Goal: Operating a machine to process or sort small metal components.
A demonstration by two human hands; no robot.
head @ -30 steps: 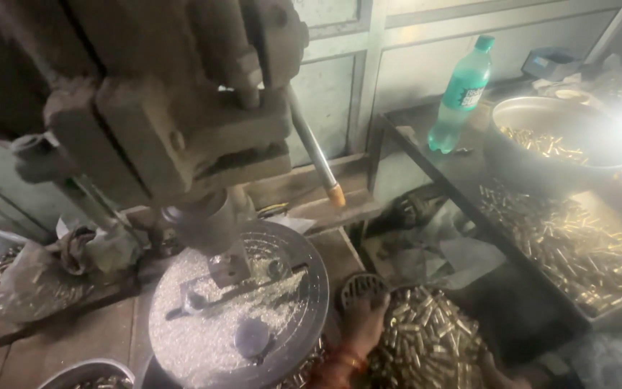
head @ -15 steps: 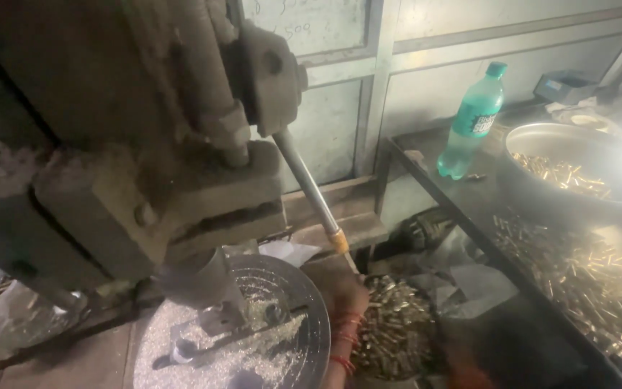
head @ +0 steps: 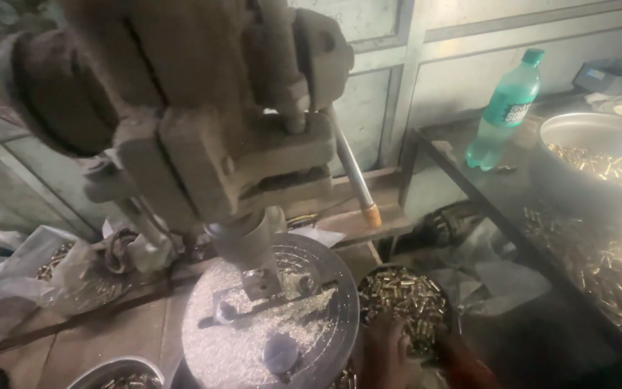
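While my hand rests low in the frame, it lies on the heap of brass casings that fills a dark round bowl, just right of the press. The fingers point up into the heap and look loosely spread over the pieces; I cannot tell whether they pinch any. I see only this one hand, with a red sleeve beside it, and cannot tell which hand it is.

Touching the bowl's left edge is the round plate of the press, strewn with pale metal shavings, with a small clamp block and a knob on it. Over the plate hangs the press head, a bulky grimy casting with a steel spindle coming down onto the block. Its lever, orange-tipped, slants down toward the bowl and stands between me and the wall.

To the right runs a dark worktop carrying a green bottle, a big metal basin with more casings, and a loose spread of casings. At left lie plastic bags holding brass pieces, and another bowl shows at the bottom edge.

The casings under the hand are short, shiny brass tubes, jumbled every way.
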